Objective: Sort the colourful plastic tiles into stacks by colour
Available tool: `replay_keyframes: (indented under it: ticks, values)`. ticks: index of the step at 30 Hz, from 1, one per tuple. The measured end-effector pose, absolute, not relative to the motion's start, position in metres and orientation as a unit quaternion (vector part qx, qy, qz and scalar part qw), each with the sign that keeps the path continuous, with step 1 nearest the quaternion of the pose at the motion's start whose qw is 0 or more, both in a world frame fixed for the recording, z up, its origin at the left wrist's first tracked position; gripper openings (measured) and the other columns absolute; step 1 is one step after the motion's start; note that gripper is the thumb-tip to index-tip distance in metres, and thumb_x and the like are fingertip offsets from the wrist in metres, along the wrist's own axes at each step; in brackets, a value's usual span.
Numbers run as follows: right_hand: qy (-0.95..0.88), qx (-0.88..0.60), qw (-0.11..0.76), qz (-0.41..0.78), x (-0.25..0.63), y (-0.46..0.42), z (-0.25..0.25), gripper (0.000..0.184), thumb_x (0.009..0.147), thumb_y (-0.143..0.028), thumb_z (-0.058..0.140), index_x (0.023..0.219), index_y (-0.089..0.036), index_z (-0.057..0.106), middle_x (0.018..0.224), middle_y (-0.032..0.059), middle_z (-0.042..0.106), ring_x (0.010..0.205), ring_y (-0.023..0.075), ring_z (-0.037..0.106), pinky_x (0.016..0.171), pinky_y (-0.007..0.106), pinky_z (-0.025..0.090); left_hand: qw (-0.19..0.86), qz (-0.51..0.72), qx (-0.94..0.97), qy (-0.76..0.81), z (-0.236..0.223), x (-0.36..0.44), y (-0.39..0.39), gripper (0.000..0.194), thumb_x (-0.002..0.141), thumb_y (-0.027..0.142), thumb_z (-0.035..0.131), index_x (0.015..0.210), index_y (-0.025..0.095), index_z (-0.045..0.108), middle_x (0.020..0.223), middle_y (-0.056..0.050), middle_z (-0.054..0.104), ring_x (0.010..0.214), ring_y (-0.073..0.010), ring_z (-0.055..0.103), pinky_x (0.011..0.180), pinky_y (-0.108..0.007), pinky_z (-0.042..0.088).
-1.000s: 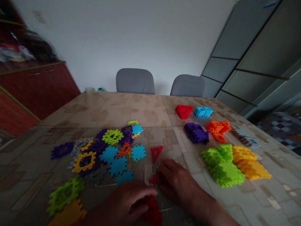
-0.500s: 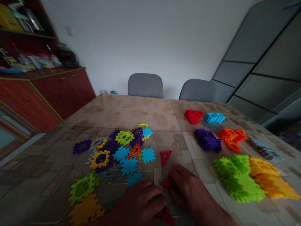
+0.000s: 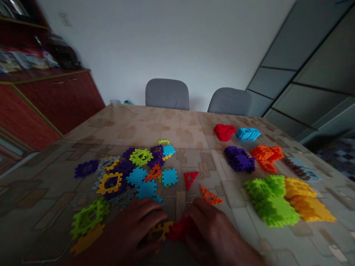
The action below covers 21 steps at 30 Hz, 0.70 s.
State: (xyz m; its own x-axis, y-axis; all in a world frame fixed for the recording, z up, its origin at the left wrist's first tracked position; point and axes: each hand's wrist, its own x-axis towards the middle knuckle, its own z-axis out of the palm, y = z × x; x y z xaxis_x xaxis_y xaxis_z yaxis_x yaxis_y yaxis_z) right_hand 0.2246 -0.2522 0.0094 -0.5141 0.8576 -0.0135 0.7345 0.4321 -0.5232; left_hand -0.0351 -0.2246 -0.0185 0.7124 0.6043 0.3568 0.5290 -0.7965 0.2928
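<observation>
Near the table's front edge, my left hand [image 3: 135, 225] curls its fingers over a yellow toothed plastic building piece [image 3: 160, 231]. Just to its right, my right hand [image 3: 212, 229] is closed on red building pieces [image 3: 181, 228], partly hidden beneath the fingers. The yellow and red pieces meet or overlap between the hands; I cannot tell whether they are joined. Beyond my right hand lie an orange triangular piece [image 3: 210, 195] and a red triangular piece [image 3: 190, 179]. Loose light-blue pieces [image 3: 146, 189] spread past my left hand.
Mixed loose pieces, such as a green one [image 3: 90, 217] and a purple one [image 3: 86, 168], lie on the left. Sorted stacks stand at right: green [image 3: 273, 203], yellow [image 3: 307, 201], purple [image 3: 240, 159], orange [image 3: 267, 155], red [image 3: 224, 132] and blue [image 3: 248, 133]. Two grey chairs [image 3: 166, 94] stand behind the table.
An orange triangular piece now lies uncovered beyond my right hand. My left hand has moved left onto a yellow piece, and red pieces now show in my right hand. The view has shifted slightly.
</observation>
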Motion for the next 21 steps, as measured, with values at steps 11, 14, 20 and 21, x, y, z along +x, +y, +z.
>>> replay_keyframes:
  ticks: [11, 14, 20, 21]
  values:
    - [-0.857, -0.457, 0.070, 0.226, 0.215, -0.254, 0.011, 0.026, 0.077, -0.014, 0.078, 0.099, -0.019, 0.064, 0.102, 0.0043, 0.067, 0.088, 0.0212, 0.064, 0.075, 0.029, 0.053, 0.047, 0.236, 0.924, 0.299, -0.012, -0.044, -0.227, 0.014, 0.096, 0.025, 0.062, 0.109, 0.026, 0.067, 0.107, 0.000, 0.074, 0.094, -0.0187, 0.068, 0.086, -0.026, 0.051]
    - [-0.840, -0.484, 0.097, 0.225, 0.223, -0.250, 0.015, 0.024, 0.081, -0.015, 0.077, 0.101, -0.019, 0.064, 0.104, 0.0048, 0.066, 0.091, 0.0215, 0.065, 0.076, 0.030, 0.054, 0.020, 0.249, 0.922, 0.294, -0.015, -0.049, -0.228, 0.015, 0.101, 0.029, 0.057, 0.111, 0.026, 0.068, 0.110, 0.000, 0.074, 0.097, -0.0177, 0.068, 0.092, -0.024, 0.050]
    - [-0.841, -0.519, 0.093, 0.122, 0.242, -0.210, 0.016, 0.037, 0.091, 0.002, 0.055, 0.122, -0.016, 0.064, 0.126, 0.0134, 0.066, 0.115, 0.0276, 0.062, 0.097, 0.042, 0.053, 0.005, 0.244, 0.934, 0.263, -0.011, -0.039, -0.231, 0.024, 0.104, 0.032, 0.054, 0.126, 0.024, 0.062, 0.115, -0.001, 0.074, 0.104, -0.0181, 0.067, 0.099, -0.024, 0.050]
    - [-0.847, -0.516, 0.075, 0.100, 0.243, -0.201, 0.014, 0.042, 0.092, 0.003, 0.054, 0.129, -0.015, 0.061, 0.134, 0.0157, 0.063, 0.121, 0.0296, 0.059, 0.100, 0.045, 0.051, 0.011, 0.241, 0.936, 0.256, -0.008, -0.033, -0.231, 0.025, 0.105, 0.033, 0.053, 0.127, 0.024, 0.061, 0.115, -0.002, 0.074, 0.103, -0.0187, 0.067, 0.097, -0.025, 0.051]
